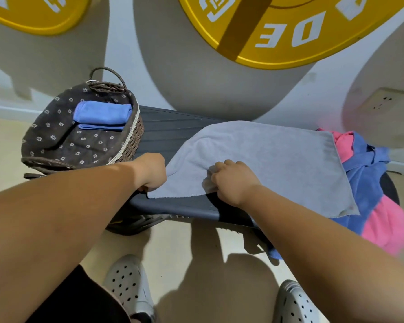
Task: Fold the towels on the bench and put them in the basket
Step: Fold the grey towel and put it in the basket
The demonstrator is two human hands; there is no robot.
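A pale grey terry towel (pixel 266 159) lies spread on the dark slatted tabletop (pixel 173 129), beside a lined wicker basket (pixel 79 136). Left hand (pixel 151 171) and right hand (pixel 233 180) pinch its near edge with curled fingers. It looks soft, light and floppy, so corners probably offer the best hold.

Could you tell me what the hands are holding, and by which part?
The grey towel: the left hand grips its near-left corner, the right hand pinches its near edge.

My left arm was bare, stretched forward; left grip (pixel 151 171) was fisted, knuckles up, clutching a corner of the grey towel (pixel 266 155). Right arm likewise forward; right grip (pixel 233 180) pinched its near edge, fingers curled.
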